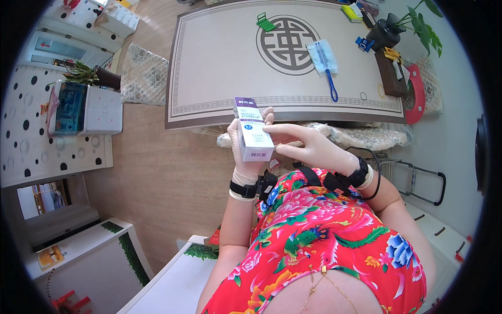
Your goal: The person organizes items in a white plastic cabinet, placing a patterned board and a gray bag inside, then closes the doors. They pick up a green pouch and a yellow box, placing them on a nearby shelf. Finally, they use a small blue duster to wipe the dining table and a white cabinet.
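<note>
A white and purple cardboard box (pixel 257 135) with writing on it lies in my left hand (pixel 247 157), near the front edge of the table. My left fingers wrap around its sides, with the fingertips showing beyond its right edge. My right hand (pixel 310 145) reaches in from the right, its index fingertip at the box's right edge and its thumb near the lower corner. Both hands wear thin pale gloves, with black straps at the wrists. Beyond them on the table lies a blue-handled duster (pixel 322 59) with a light blue head.
The patterned table (pixel 219 70) holds a green plastic stand (pixel 266 22), a dark vase (pixel 386 32) with a plant, a brown tissue box (pixel 392 74) and two thin bands. Cushioned seats are tucked along its near side. A folding metal cart (pixel 415 178) stands at right.
</note>
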{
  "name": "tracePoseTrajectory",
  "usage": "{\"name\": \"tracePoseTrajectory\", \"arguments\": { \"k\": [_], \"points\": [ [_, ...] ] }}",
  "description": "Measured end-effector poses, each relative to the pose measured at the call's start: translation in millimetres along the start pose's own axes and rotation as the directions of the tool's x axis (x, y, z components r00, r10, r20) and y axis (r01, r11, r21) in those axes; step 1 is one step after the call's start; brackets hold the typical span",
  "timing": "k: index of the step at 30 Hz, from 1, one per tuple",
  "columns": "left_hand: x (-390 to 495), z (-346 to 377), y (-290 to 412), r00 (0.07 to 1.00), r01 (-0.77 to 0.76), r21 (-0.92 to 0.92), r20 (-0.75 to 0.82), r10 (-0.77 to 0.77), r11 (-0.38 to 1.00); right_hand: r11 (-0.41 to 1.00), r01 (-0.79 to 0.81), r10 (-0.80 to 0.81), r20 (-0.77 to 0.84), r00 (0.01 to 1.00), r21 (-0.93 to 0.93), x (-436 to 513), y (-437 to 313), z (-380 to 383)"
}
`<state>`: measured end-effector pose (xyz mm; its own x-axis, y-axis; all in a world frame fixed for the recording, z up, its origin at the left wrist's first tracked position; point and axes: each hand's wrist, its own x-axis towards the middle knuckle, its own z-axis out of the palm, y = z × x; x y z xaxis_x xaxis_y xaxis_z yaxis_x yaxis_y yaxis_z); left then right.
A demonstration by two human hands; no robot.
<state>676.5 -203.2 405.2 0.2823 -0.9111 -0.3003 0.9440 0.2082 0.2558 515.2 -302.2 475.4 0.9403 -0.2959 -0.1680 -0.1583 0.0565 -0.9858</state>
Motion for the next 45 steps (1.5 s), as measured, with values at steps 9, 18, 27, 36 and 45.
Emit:
{"name": "tracePoseTrajectory", "arguments": {
  "k": [9, 18, 27, 36, 45],
  "points": [
    [0.6, 2.8, -15.2, 0.997, -0.065, 0.342, 0.07, 0.044, 0.938, 0.991, 0.07, -0.085, -0.123, 0.989, -0.118, -5.0, 11.5, -7.3],
    [7.3, 11.8, -24.5, 0.986, -0.043, 0.736, -0.077, 0.147, 0.676, 0.896, -0.115, 0.183, -0.12, 0.976, 0.429, -14.8, 56.6, -89.8],
    [2.5, 27.0, -34.4, 0.953, 0.172, 0.778, -0.286, 0.098, 0.604, 0.88, -0.427, -0.051, -0.936, 0.349, -0.207, -43.8, 186.4, -272.5],
    [24.1, 50.6, -67.1, 0.954, 0.249, 0.844, -0.297, 0.028, 0.476, 0.786, -0.585, -0.024, -0.955, 0.294, -0.2, -45.8, 280.6, -348.8],
    [30.5, 59.5, -83.3, 0.897, 0.365, 0.814, -0.437, 0.064, 0.451, 0.55, -0.818, -0.022, -0.982, 0.185, -0.167, -120.2, 301.7, -385.1]
  ]
}}
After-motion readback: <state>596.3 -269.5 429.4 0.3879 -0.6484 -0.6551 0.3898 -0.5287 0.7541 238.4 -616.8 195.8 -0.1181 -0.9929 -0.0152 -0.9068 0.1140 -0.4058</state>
